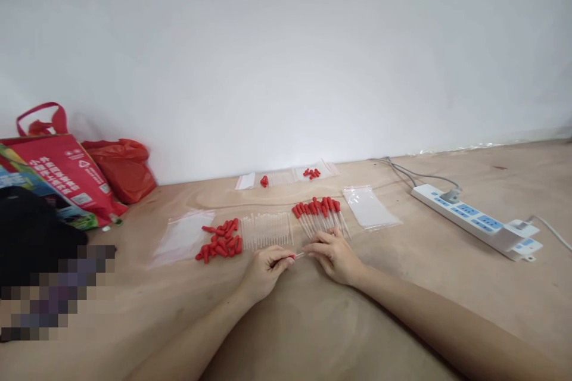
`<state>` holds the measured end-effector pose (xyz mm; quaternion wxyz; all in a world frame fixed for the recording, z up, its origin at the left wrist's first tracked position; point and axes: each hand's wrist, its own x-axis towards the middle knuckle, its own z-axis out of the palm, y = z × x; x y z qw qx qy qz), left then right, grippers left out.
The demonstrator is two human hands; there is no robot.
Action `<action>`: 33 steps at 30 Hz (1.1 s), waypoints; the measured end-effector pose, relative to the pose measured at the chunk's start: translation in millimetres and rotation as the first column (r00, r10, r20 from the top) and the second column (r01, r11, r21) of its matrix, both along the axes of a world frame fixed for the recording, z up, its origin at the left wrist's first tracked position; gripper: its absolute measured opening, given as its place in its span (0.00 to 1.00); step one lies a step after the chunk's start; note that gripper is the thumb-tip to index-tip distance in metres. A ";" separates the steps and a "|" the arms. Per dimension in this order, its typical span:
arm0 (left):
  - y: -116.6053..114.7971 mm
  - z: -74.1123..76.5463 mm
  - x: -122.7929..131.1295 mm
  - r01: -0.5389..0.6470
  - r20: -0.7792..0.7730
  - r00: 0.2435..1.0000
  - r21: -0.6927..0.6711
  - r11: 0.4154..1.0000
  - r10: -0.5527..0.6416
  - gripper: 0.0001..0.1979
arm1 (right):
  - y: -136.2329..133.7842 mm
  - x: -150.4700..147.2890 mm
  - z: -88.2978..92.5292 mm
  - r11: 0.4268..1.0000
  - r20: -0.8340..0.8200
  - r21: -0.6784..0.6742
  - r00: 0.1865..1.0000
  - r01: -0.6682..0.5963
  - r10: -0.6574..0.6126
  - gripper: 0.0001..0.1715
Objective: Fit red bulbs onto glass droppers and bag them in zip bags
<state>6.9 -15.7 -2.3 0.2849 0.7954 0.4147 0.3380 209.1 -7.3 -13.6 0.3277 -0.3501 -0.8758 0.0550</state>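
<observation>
My left hand (pixel 263 272) pinches a red rubber dropper bulb (pixel 292 256), mostly covered by the fingers. A thin clear dropper tube (pixel 300 255) meets the bulb's open end, its other end held by the fingers of my right hand (pixel 338 259). Whether the tube sits inside the bulb is too small to tell. Left of my hands lies a pile of loose red bulbs (pixel 221 243). A row of clear tubes (pixel 266 230) lies beyond my left hand. Just behind my right hand, several droppers with red bulbs fitted (pixel 319 208) are fanned side by side.
Flat clear plastic bags (pixel 183 235) lie at left and right (pixel 370 207). Near the wall are more tubes (pixel 281 178) and small red bulbs (pixel 311 173). A white power strip (pixel 465 214) with cables stands right; red bags (pixel 120 166) and a black item (pixel 38 232) are left.
</observation>
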 end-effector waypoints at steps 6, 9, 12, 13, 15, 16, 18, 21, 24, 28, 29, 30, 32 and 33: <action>-1.0 2.9 1.0 -0.007 -0.053 0.999 0.002 1.000 0.007 0.10 | -0.1 -0.4 2.4 0.997 0.051 0.073 0.998 0.017 -0.021 0.16; -1.7 4.0 1.4 -0.035 -0.083 0.996 0.018 0.999 0.036 0.11 | -0.7 -1.1 3.7 0.992 0.098 0.127 0.995 0.023 -0.036 0.18; -2.8 4.6 1.8 -0.044 -0.098 0.994 0.047 0.998 0.049 0.11 | -0.2 -1.1 4.9 0.989 0.137 0.146 0.990 0.005 -0.025 0.17; -3.2 4.9 2.0 -0.047 -0.104 0.993 0.060 0.997 0.053 0.10 | 0.2 -1.1 5.3 0.990 0.151 0.142 0.988 -0.002 -0.020 0.16; -4.3 5.4 2.3 -0.054 -0.122 0.990 0.088 0.995 0.065 0.10 | 1.0 -1.5 6.5 0.992 0.180 0.127 0.984 -0.013 -0.010 0.15; -5.0 5.8 2.4 -0.058 -0.131 0.989 0.101 0.993 0.071 0.10 | 1.3 -1.8 7.1 0.993 0.194 0.118 0.981 -0.018 -0.005 0.14; -6.4 6.3 2.6 -0.058 -0.145 0.986 0.125 0.990 0.077 0.09 | 1.5 -2.6 8.3 0.995 0.223 0.097 0.975 -0.030 0.007 0.13; -8.3 5.9 2.7 -0.042 -0.160 0.985 0.163 0.986 0.069 0.09 | 0.3 -4.0 9.8 0.998 0.249 0.052 0.968 -0.032 0.018 0.11; -9.4 4.9 2.8 -0.002 -0.190 0.981 0.193 0.981 0.039 0.09 | -1.9 -5.4 10.8 0.999 0.254 -0.014 0.967 -0.034 0.037 0.11; -10.5 5.3 3.5 0.052 -0.228 0.974 0.200 0.978 -0.005 0.09 | -4.5 -8.2 12.7 0.994 0.244 -0.097 0.967 -0.049 0.071 0.10; -11.0 5.8 3.9 0.062 -0.232 0.973 0.199 0.978 -0.015 0.09 | -5.0 -8.9 13.3 0.992 0.241 -0.117 0.967 -0.053 0.080 0.10; -11.7 6.4 4.2 0.075 -0.235 0.972 0.198 0.977 -0.026 0.09 | -5.4 -9.6 13.9 0.989 0.238 -0.137 0.967 -0.058 0.090 0.09; -13.2 7.3 4.8 0.104 -0.247 0.968 0.196 0.975 -0.053 0.09 | -6.1 -10.7 14.9 0.982 0.233 -0.174 0.966 -0.070 0.110 0.10; -13.7 7.5 5.0 0.117 -0.254 0.965 0.196 0.973 -0.065 0.09 | -6.4 -11.0 15.2 0.979 0.231 -0.190 0.966 -0.075 0.119 0.10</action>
